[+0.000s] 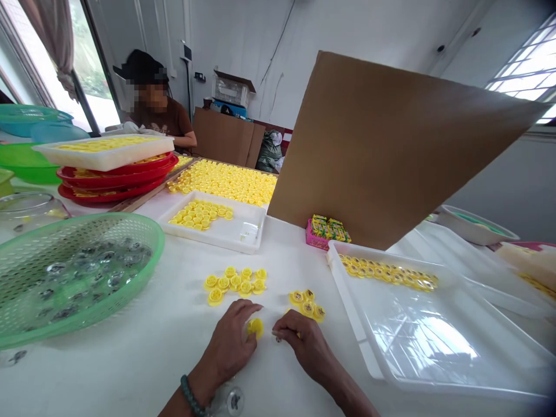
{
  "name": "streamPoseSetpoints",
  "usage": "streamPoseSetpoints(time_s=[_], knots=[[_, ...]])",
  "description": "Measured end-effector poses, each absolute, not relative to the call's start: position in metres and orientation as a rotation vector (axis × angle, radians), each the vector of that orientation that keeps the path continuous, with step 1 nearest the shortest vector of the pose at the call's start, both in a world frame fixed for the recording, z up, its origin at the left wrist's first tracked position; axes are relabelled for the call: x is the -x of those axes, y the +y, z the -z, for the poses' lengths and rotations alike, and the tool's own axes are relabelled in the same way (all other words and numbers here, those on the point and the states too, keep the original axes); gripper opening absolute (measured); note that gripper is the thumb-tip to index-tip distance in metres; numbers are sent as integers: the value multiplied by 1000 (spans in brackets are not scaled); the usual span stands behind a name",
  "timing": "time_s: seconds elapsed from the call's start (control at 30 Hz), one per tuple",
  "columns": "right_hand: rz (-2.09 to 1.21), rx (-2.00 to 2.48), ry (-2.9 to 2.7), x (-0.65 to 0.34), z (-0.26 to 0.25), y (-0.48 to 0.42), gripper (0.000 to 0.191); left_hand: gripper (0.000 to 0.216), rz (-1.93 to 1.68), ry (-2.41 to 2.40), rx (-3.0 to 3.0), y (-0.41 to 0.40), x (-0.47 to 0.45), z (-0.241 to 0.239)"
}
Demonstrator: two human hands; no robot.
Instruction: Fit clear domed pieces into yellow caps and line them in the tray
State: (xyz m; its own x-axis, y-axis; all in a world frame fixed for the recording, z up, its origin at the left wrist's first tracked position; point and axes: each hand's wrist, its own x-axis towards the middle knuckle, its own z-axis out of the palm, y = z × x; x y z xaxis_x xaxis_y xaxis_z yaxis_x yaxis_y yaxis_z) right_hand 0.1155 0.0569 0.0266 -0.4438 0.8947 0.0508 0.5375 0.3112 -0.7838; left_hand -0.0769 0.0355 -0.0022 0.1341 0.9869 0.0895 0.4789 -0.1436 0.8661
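Note:
My left hand (232, 339) curls around a small round yellow plastic piece (255, 328), with the thumb against its lower side. Just to the right, my right hand (302, 336) is closed in a pinch. A tiny disc with a dark print (278, 339) shows at its fingertips; its details are too small to read. Beyond my left hand lies a loose group of yellow pieces (235, 282). Several yellow pieces with dark-printed centres (307, 307) lie past my right hand, partly hidden by it. Clear domed pieces (234, 401) sit near my left wrist.
A green basket (150, 231) holds clear domed pieces. White trays (256, 234) (369, 347) hold yellow pieces. A cardboard sheet (382, 145) leans behind a pink basket of small packets (321, 238). Red trays (117, 188) are stacked left, near a seated person (160, 116).

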Motion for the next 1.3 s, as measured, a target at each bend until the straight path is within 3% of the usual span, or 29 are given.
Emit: streamPoseSetpoints(time_s=[0.2,0.4,0.6,0.8,0.97,1.1,1.3], knots=[[-988,1256,-1966,-96,-32,63,13,30,-998,1102,-1063,42,68,3],[-846,1320,-2011,-90,-14,56,31,28,-1113,1093,-784,44,67,11],[-501,1347,-2212,-79,-13,50,21,22,-1113,1043,-857,44,67,8],[-573,1289,-2365,-89,-22,65,23,25,-1031,1271,-1093,43,84,0],[-597,1258,-2545,-96,-21,76,21,33,-751,1630,-1479,43,91,6],[-584,1247,-2623,-88,-19,77,16,23,-728,1618,-1591,44,87,14],[-429,1241,-2712,-80,-16,78,6,25,-759,1534,-1500,49,84,19]])
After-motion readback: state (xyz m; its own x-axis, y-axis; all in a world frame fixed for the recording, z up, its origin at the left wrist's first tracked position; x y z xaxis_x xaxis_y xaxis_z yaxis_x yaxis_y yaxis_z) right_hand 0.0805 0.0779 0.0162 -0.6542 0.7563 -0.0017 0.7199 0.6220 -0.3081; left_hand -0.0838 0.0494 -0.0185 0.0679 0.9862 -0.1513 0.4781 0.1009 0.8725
